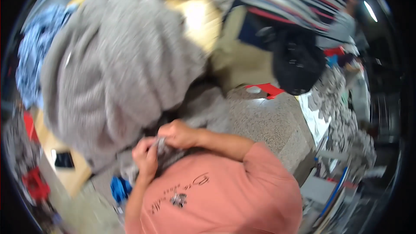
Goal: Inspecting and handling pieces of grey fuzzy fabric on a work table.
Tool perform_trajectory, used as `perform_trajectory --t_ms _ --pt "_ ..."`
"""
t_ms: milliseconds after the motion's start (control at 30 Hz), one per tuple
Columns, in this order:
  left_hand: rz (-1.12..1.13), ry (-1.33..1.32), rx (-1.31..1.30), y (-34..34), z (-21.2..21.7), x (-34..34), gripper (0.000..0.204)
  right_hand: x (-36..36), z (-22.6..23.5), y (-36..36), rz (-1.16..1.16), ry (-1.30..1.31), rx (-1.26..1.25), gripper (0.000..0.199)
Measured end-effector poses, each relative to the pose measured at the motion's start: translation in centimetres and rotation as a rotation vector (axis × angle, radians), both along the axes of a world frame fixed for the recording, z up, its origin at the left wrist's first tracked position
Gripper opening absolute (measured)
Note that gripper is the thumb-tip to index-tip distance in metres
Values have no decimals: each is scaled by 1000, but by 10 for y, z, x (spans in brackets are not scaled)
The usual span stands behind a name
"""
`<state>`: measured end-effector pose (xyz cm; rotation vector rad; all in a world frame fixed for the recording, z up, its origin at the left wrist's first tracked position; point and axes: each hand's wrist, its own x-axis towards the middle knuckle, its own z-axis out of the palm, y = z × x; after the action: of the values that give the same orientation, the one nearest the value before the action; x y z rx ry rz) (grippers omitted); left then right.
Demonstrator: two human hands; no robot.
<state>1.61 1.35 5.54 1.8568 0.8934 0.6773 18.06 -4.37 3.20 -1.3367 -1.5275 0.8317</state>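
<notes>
A gathered fold of grey cloth (162, 148) sits right between the two hands, close in front of the person's pink shirt (225, 190). The left hand (145, 157) is on its left side and a little nearer the body; the right hand (177, 134) is on its right side and slightly farther forward. Both touch the fold, so neither is clearly nearer to it. The left fingers are pinching the cloth, thumb against forefinger. The right fingers are curled in and closed on the same fold, though blur hides exactly where their tips press.

The left forearm points nearly straight forward, while the right forearm reaches across from the right, so the two hands meet at an angle over the fold. The fold is bunched, and I cannot tell which way its long axis runs.

Ahead of the hands and mostly to their left, the big fluffy grey blanket (112, 65) lies heaped over the wooden worktop (76, 171). Whether the pinched fold is a part of that blanket cannot be made out. A dark flat object (64, 159) lies on the worktop, well left of the left hand.
</notes>
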Motion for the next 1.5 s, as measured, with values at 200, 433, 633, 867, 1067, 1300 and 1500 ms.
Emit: perform_trajectory --t_ms 200,433,633,867,1067,1300,1500 --pt "49 -98 -77 -1 1 4 11 -8 10 -8 -92 -120 73 9" --pt "64 -121 -1 -2 0 8 14 -8 14 -5 -119 -62 57 13" --pt "42 -112 113 0 -1 8 16 -13 16 -8 -182 -151 84 12" --pt "68 -193 578 1 2 10 19 -22 23 9 -218 -211 146 12" --pt "218 -164 267 -5 3 7 17 -23 26 8 -240 -299 265 18" --pt "83 -243 379 -1 3 9 13 -18 23 9 -244 -462 418 15" --pt "88 -245 -112 0 6 6 11 -16 22 6 -83 -376 540 19"
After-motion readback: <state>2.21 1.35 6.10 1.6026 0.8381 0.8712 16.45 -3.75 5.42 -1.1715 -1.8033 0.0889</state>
